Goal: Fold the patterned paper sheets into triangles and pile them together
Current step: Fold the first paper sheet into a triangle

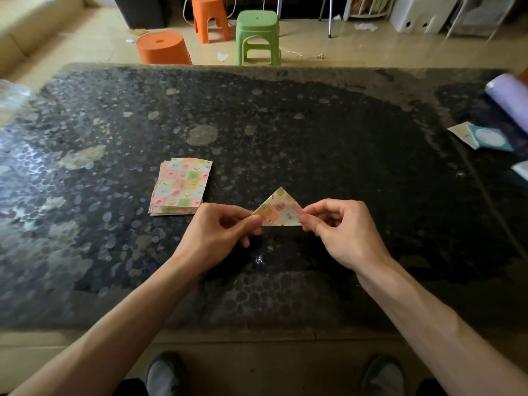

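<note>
A folded paper triangle (pixel 279 209) with a pastel checked pattern is held just above the dark speckled table (pixel 314 138), apex pointing away from me. My left hand (pixel 225 230) pinches its left corner. My right hand (pixel 340 227) pinches its right corner. A stack of unfolded square patterned sheets (pixel 181 186) lies flat on the table, to the left of and slightly beyond my left hand.
At the table's right edge lie a lilac roll (pixel 508 95) and a teal and white packet (pixel 483 137). Clear plastic (pixel 13 94) sits at the far left. Beyond the table stand a green stool (pixel 257 35) and two orange stools (pixel 164 48).
</note>
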Available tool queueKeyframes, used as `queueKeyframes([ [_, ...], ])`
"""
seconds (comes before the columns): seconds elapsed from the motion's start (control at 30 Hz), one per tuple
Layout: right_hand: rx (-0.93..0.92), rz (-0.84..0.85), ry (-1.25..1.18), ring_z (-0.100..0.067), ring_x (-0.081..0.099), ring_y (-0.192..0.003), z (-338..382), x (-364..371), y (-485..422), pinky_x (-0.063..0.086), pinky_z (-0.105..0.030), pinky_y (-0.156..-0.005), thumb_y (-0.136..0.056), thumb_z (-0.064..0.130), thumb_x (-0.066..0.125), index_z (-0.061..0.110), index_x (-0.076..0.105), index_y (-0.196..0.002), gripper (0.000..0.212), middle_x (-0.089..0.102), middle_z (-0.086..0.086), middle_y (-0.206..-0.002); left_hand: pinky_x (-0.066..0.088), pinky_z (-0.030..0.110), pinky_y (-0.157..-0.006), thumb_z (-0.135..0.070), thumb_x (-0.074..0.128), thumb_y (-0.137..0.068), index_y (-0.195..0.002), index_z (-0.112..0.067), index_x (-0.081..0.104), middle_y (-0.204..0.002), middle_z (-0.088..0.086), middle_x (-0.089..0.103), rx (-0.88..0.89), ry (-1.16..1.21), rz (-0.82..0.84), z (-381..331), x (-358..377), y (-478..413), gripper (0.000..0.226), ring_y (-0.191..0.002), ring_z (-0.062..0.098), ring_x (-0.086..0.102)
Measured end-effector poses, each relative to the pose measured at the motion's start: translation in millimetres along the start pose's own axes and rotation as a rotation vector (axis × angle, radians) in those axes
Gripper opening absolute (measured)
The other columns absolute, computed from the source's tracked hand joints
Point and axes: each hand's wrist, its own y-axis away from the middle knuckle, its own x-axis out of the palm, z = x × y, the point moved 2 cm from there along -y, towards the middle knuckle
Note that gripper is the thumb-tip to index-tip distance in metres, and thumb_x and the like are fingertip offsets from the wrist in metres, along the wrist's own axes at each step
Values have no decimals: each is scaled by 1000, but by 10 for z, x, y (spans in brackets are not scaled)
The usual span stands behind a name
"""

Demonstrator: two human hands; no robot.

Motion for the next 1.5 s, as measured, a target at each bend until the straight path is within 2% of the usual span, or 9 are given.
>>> queueKeyframes([
  [0.1, 97, 52, -261, -1, 73, -82, 28, -14, 15, 56, -23, -76, -85, 30, 83, 27, 79, -97, 13, 78, 11, -84, 42, 20, -55, -35, 71, -94, -81, -23, 81, -60, -2, 70, -33, 113, -22, 46, -20, -17, 20, -53, 6, 56],
  [0.2, 281, 208, -545, -13, 76, -91, 66, 55, 83, 58, -31, -84, -74, 43, 87, 23, 76, -108, 41, 80, 5, -94, 47, 25, -62, -33, 73, -92, -87, -18, 83, -67, 2, 72, -98, 324, -28, 53, 17, -6, 19, -61, 12, 59],
  [0.4, 259, 95, -471, -5, 67, -69, 73, 209, 169, 54, -21, -66, -79, 43, 85, 20, 81, -92, 27, 79, 2, -82, 46, 18, -54, -30, 72, -92, -99, -13, 79, -86, 5, 79, -118, 346, 91, -19, 185, 102, 20, -61, 9, 63],
  [0.63, 249, 127, -532, -8, 69, -74, 84, 215, 172, 54, -27, -71, -81, 38, 84, 18, 82, -95, 25, 80, 2, -89, 47, 23, -61, -37, 71, -93, -90, -22, 82, -70, 0, 73, -103, 279, 49, -1, 152, 78, 18, -63, 10, 60],
  [0.97, 244, -5, -605, -5, 67, -66, 85, 109, 75, 51, -26, -69, -86, 25, 83, 11, 81, -91, 15, 80, -1, -86, 52, 36, -70, -34, 74, -92, -85, -20, 82, -79, 4, 78, -85, 265, -24, 15, 108, 36, 18, -68, 14, 66],
  [1.13, 301, 1, -663, -9, 69, -75, 40, 75, 59, 54, -32, -79, -86, 27, 81, 17, 81, -94, 13, 80, 2, -91, 54, 27, -69, -30, 73, -93, -88, -16, 81, -79, 3, 78, -83, 255, -47, 30, 96, 23, 17, -66, 9, 66],
  [1.27, 269, -27, -649, -9, 62, -72, 19, 82, 46, 51, -29, -72, -85, 28, 82, 16, 81, -93, 14, 79, -1, -90, 47, 23, -62, -35, 70, -95, -88, -16, 79, -76, 1, 76, -129, 209, 9, 57, 66, 9, 22, -64, 7, 61],
  [1.4, 266, -10, -605, -10, 66, -75, 18, 104, 35, 54, -28, -74, -89, 27, 79, 21, 80, -96, 10, 79, 2, -89, 53, 21, -67, -33, 65, -98, -108, -23, 77, -97, -1, 78, -122, 344, 72, -22, 27, -8, 18, -81, 8, 69],
  [1.5, 264, 55, -571, -11, 69, -80, 18, 112, 40, 55, -29, -75, -91, 28, 77, 23, 79, -99, 10, 79, 4, -90, 57, 20, -74, -38, 70, -93, -107, -29, 78, -100, -8, 79, -29, 345, -11, -56, -11, 7, 19, -92, 5, 73],
])
